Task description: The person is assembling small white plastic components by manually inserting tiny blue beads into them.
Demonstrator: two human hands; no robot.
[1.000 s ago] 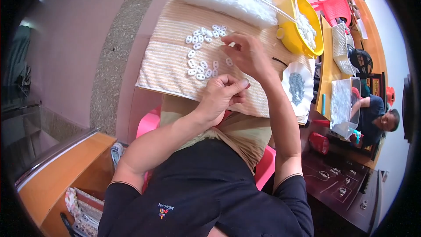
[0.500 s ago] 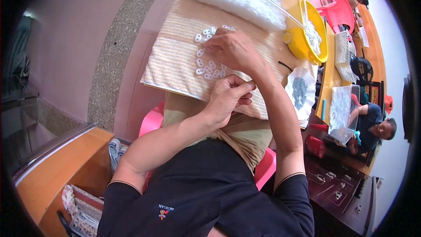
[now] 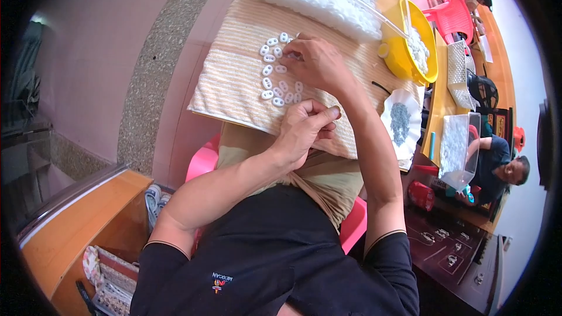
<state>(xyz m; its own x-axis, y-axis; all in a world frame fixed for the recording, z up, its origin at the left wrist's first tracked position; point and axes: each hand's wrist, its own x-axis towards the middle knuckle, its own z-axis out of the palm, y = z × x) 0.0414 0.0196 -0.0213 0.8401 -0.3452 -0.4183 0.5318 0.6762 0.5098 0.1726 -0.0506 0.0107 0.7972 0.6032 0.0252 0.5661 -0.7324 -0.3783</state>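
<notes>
Head view: thumb and forefinger of the left hand [image 3: 301,126] are pressed together, whether anything's pinched can't be told, and the grip of the right hand [image 3: 318,61] is hidden above loose white oval two-hole plastic pieces [image 3: 267,70]. A bunch are laid out on the striped cream towel [image 3: 231,73], none visibly joined, with loads more seemingly left piled in the clear plastic bin [image 3: 328,13].

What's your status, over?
Left hand: curled, contents unclear. Right hand: at white pieces, contact unclear. Pieces loose on towel; right hand hiding some.
</notes>
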